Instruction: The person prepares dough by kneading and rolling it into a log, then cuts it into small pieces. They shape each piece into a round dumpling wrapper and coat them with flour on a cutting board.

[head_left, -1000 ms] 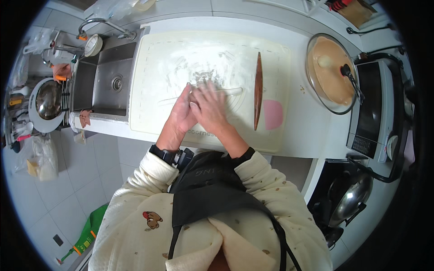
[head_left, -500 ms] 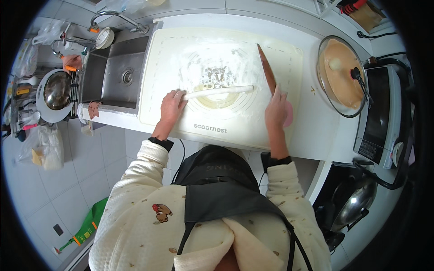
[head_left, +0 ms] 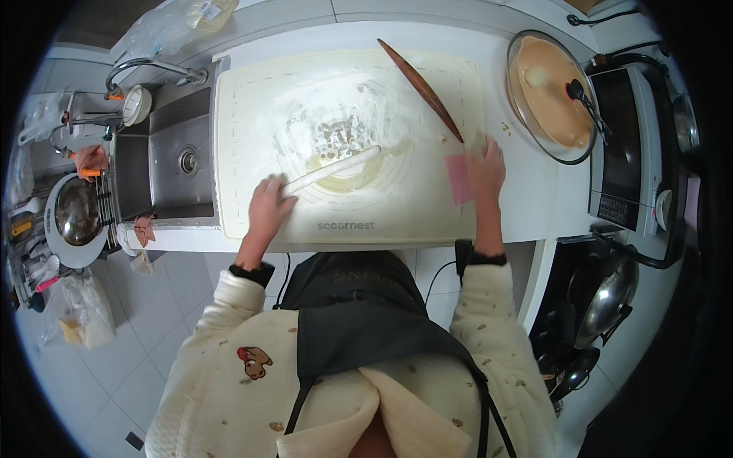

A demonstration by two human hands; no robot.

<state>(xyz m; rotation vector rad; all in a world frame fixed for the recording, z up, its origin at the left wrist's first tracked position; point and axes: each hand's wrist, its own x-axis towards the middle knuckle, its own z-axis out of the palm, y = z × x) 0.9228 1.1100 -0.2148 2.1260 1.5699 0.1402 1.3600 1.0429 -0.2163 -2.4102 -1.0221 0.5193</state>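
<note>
Your floured dough rope [head_left: 336, 169] lies aslant around the middle of the pale mat [head_left: 248, 114], one end toward the tabletop's [head_left: 527, 202] near edge. At that end sit the slightly parted thumb and fingers of your left hand [head_left: 270, 209] (you cannot tell whether they pinch it). Your right hand [head_left: 487, 169] is beside the pink scraper [head_left: 456, 180], its grip unclear. Beyond, your brown rolling pin [head_left: 421, 88] crosses the mat's far edge.

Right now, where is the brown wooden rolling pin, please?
In the head view, the rolling pin lies upper right on the cream mat, beyond the pink flat scraper.
</note>
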